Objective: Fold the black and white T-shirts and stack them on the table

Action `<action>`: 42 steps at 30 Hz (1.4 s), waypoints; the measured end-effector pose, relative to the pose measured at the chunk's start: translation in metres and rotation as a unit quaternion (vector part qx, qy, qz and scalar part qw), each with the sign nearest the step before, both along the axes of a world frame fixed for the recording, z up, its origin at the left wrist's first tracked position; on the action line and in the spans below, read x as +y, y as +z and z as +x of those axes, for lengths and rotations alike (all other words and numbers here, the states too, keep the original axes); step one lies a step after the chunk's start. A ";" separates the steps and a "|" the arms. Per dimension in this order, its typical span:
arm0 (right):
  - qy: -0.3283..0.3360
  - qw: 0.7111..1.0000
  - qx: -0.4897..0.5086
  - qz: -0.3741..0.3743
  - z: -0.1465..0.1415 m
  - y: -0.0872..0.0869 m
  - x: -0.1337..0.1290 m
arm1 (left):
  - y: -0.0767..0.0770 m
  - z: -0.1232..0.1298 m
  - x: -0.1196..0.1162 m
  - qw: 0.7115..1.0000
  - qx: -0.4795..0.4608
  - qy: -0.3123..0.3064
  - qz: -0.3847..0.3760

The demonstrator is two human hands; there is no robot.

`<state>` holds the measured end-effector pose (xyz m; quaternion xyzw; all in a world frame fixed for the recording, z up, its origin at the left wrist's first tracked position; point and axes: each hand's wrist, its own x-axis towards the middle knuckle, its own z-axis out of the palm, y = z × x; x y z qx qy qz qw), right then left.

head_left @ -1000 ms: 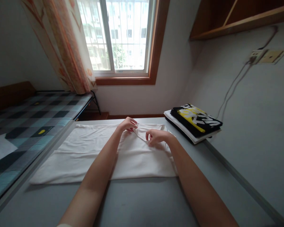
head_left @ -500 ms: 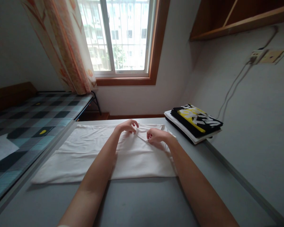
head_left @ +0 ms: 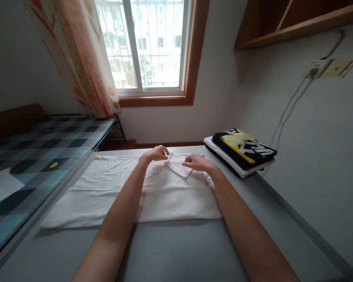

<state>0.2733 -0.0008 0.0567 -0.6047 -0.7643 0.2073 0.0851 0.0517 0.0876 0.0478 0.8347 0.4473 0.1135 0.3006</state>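
Note:
A white T-shirt lies folded lengthwise on the grey table, with a raised layer along its near side. Toward its far right part, a small flap that looks like a sleeve is turned over, its pointed corner facing me. At the flap's left edge, my left hand is closed, with the fingertips pinching the fabric. My right hand pinches the flap's right side between thumb and fingers. Some fingers of both hands are hidden from this angle.
A stack of folded black and white clothes sits at the table's far right, by the wall. To the left stands a bed with a checked cover and a white sheet on it. A wooden shelf hangs upper right.
Both hands have moved slightly away from me and raised the flap, which now shows wider between them. The right hand's fingers have shifted up along it. The clothes stack stays put.

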 end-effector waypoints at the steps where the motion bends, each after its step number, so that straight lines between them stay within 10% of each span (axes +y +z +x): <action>1: -0.032 0.998 0.012 0.048 0.001 -0.004 0.002 | 0.000 0.005 -0.002 0.999 -0.023 -0.003 0.036; 8: -0.128 0.979 0.014 0.161 0.019 -0.050 0.015 | -0.029 0.042 -0.014 0.993 -0.017 -0.045 0.105; 18: -0.203 0.946 0.001 0.254 0.037 -0.072 0.017 | -0.042 0.007 -0.005 0.974 0.011 0.144 0.176; 35: -0.267 0.940 -0.047 0.207 0.042 -0.073 0.019 | -0.031 -0.213 -0.006 0.935 0.212 0.077 0.275; 42: -0.241 0.951 -0.103 0.163 0.055 -0.060 0.028 | -0.034 -0.244 -0.007 0.912 0.264 0.179 0.256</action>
